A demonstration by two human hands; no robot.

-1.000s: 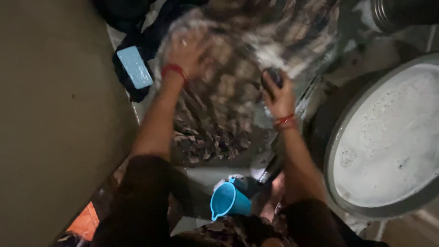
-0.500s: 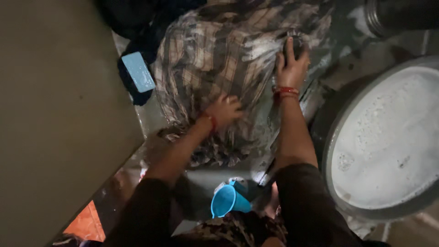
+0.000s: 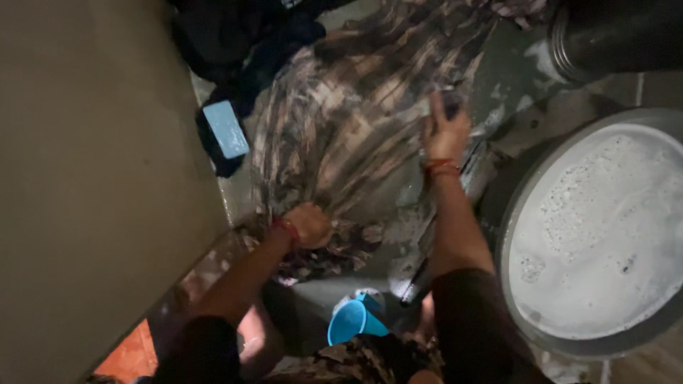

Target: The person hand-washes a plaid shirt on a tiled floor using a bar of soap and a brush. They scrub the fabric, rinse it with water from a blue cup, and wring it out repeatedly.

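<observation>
Two hands on wet plaid cloth (image 3: 356, 121), left hand (image 3: 309, 225) fisted gripping its hem, right hand (image 3: 445, 131) grip clamped around dark brush (image 3: 449, 102)

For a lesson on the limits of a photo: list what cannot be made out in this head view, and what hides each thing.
- Object under the right hand: dark, covered by the fingers and motion blur; kind unclear.
- Left hand fingers: buried in the bunched checked cloth.
- Dark container, top right: cut off by the frame edge.
- Basin contents: hidden under foam.
- Blue jug: inside too dark to see.
</observation>
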